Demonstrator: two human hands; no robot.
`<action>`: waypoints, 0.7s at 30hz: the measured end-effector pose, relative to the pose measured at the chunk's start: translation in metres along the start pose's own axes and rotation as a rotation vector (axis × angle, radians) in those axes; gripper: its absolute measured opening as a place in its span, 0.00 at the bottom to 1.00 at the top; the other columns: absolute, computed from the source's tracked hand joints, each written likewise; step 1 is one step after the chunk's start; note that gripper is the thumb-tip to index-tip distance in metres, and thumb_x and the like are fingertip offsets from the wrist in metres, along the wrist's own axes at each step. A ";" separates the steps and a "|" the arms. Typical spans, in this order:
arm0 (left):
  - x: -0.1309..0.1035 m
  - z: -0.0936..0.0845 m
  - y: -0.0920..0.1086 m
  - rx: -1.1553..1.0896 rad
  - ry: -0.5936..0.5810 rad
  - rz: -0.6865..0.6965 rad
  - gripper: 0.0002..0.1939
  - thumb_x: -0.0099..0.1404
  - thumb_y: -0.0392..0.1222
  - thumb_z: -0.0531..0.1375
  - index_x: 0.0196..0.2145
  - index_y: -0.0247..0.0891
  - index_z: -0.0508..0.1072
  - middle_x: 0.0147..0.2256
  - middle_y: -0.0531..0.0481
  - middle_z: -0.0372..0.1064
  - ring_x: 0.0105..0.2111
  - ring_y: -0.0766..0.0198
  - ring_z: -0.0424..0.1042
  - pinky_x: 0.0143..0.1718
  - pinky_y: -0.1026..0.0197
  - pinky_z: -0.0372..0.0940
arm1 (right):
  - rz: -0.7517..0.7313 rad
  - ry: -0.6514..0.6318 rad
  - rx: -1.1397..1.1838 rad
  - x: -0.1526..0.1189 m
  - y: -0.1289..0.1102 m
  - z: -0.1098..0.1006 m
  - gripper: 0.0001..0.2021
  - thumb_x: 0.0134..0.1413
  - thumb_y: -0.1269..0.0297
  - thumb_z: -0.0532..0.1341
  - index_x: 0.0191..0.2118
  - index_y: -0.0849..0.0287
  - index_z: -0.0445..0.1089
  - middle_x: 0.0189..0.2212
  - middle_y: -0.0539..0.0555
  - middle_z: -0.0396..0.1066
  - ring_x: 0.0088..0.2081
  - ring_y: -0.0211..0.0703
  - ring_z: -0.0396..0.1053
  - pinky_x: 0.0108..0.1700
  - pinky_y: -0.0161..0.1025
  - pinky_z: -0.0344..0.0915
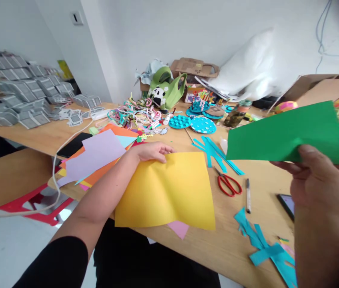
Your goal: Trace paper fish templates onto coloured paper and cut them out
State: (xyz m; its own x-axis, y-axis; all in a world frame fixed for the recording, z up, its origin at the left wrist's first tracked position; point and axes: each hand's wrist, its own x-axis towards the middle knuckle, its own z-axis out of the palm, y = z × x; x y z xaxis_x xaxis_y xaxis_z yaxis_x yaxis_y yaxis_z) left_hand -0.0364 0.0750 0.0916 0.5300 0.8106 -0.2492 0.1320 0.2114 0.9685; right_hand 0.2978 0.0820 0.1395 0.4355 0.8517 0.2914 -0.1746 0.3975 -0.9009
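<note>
My left hand [154, 152] grips the upper edge of a sheet of yellow paper [166, 196], its fingers bent over the edge. The sheet bows in the middle and reaches past the table's front edge. At the right, my right hand [316, 172] pinches a piece of green paper [283, 132] between thumb and fingers, raised above the table. A stack of coloured paper [97, 152], lilac on top, lies left of the yellow sheet. To its right rest red-handled scissors [228, 185] and a pen [248, 196].
Blue paper strips [213, 152] lie behind the scissors, with more blue scraps [265, 244] at front right. Farther back are blue decorated discs [203, 125], a jar [238, 113], a green bag [167, 90] and a pile of pipe cleaners [136, 114]. A white cable [57, 168] hangs at left.
</note>
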 end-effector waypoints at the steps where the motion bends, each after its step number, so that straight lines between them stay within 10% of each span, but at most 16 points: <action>1: 0.010 0.003 -0.002 0.039 -0.059 -0.033 0.25 0.41 0.31 0.64 0.41 0.38 0.77 0.38 0.47 0.78 0.34 0.56 0.77 0.34 0.61 0.69 | -0.022 -0.037 0.030 -0.002 -0.004 0.001 0.18 0.34 0.73 0.69 0.35 0.57 0.67 0.30 0.48 0.72 0.30 0.40 0.73 0.25 0.37 0.75; 10: 0.056 0.015 -0.025 0.377 0.021 0.066 0.15 0.39 0.27 0.63 0.27 0.39 0.79 0.29 0.52 0.77 0.29 0.59 0.73 0.32 0.63 0.66 | 0.549 -0.410 0.012 -0.063 0.033 0.020 0.22 0.31 0.63 0.74 0.35 0.57 0.68 0.27 0.47 0.74 0.23 0.38 0.73 0.22 0.34 0.74; 21: 0.017 0.008 -0.046 -0.011 0.243 0.047 0.26 0.62 0.47 0.58 0.57 0.37 0.66 0.43 0.41 0.74 0.33 0.64 0.73 0.33 0.61 0.67 | 0.921 -0.483 -0.053 -0.096 0.103 -0.006 0.18 0.34 0.67 0.74 0.33 0.58 0.68 0.33 0.51 0.76 0.33 0.46 0.76 0.33 0.44 0.79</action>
State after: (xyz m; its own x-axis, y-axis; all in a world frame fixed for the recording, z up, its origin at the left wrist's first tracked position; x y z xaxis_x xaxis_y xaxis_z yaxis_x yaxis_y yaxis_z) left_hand -0.0267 0.0745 0.0426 0.3185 0.9268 -0.1991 0.1024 0.1752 0.9792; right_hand 0.2431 0.0396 0.0173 -0.2488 0.8683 -0.4291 -0.2155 -0.4816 -0.8495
